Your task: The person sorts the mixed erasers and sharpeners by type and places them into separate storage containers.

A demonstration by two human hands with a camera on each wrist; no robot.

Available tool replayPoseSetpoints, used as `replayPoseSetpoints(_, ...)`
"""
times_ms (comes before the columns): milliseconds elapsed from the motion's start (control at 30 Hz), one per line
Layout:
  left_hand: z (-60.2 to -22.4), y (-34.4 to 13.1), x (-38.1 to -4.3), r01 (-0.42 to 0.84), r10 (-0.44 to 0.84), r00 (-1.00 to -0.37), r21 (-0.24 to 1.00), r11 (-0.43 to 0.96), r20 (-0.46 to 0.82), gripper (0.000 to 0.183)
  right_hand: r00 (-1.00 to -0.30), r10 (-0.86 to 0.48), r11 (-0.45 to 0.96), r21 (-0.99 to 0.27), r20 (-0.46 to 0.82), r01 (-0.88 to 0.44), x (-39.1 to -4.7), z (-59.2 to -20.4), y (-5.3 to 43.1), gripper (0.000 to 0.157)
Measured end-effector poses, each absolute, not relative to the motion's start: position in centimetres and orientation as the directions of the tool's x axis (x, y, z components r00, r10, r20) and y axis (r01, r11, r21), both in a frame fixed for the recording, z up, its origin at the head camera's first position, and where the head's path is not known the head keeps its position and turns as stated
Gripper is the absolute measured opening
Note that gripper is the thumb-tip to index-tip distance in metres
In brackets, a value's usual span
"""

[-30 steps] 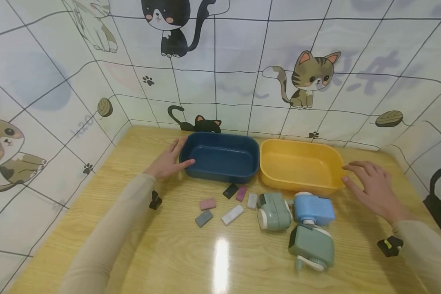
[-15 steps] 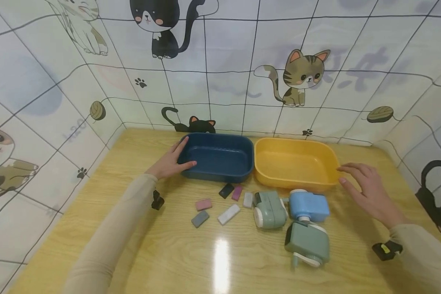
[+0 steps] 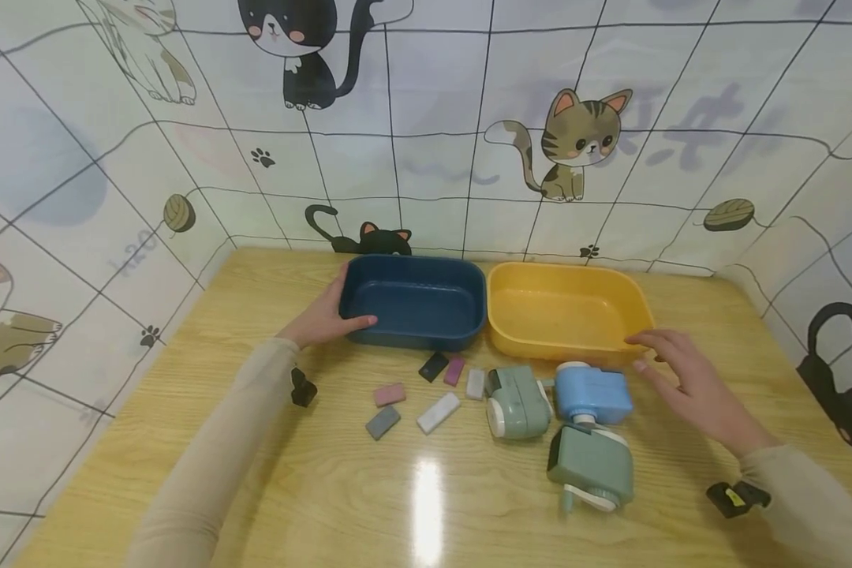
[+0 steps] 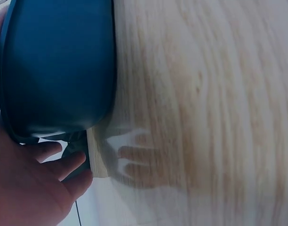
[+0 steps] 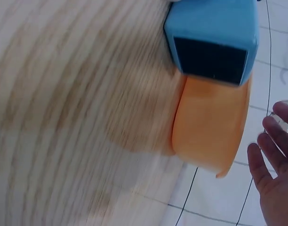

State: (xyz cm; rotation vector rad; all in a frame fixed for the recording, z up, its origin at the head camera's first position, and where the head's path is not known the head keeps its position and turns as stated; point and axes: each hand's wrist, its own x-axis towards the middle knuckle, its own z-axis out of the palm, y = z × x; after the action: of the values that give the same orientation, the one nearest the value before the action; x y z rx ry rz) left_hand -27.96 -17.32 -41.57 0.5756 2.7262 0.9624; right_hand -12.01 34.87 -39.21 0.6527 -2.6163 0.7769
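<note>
My left hand (image 3: 321, 315) rests against the left end of a dark blue plastic tray (image 3: 413, 344). Its thumb lies over the rim, while the fingers reach along the outside, fairly straight in the left wrist view. By the right front corner of a yellow tray (image 3: 561, 351), my right hand (image 3: 689, 386) hovers with relaxed, spread fingers and holds nothing. In the right wrist view these fingers (image 5: 271, 153) stand apart from the yellow tray. Nearest to that hand on the table is a blue crank pencil sharpener (image 3: 592, 394).
Two green pencil sharpeners (image 3: 518, 402) stand near the blue one, in front of the yellow tray. Several small eraser-like blocks, among them a white one (image 3: 438, 413) and a pink one (image 3: 390, 394), lie before the blue tray. A cat-print sheet (image 3: 440, 158) hangs behind the wooden table.
My right hand has shifted forward-left, from the yellow tray's right side to its front corner. The left fingertips have slipped lower outside the blue rim. The head view has turned slightly right.
</note>
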Motion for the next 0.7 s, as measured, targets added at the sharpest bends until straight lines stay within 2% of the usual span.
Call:
replayPoseSetpoints(267, -41.3, -17.4, -27.9, 0.253, 0.426, -0.9, 0.681, 0.687, -0.095, 0.122, -0.851, -0.383, 0.749, -0.419, 0.359, -0.514, -11.5, -39.2, 33.6, 0.041)
replayPoseSetpoints(533, -41.0, -17.4, -27.7, 0.211, 0.434, -0.892, 0.732, 0.647, -0.126, 0.125, -0.805, -0.477, 0.689, -0.418, 0.352, -0.591, -11.5, -39.3, 32.8, 0.044)
replayPoseSetpoints(700, -41.2, -17.5, -27.9, 0.203, 0.435, -0.891, 0.739, 0.642, -0.133, 0.126, -0.811, -0.487, 0.692, -0.423, 0.324, -0.585, -11.5, -39.4, 32.4, 0.048)
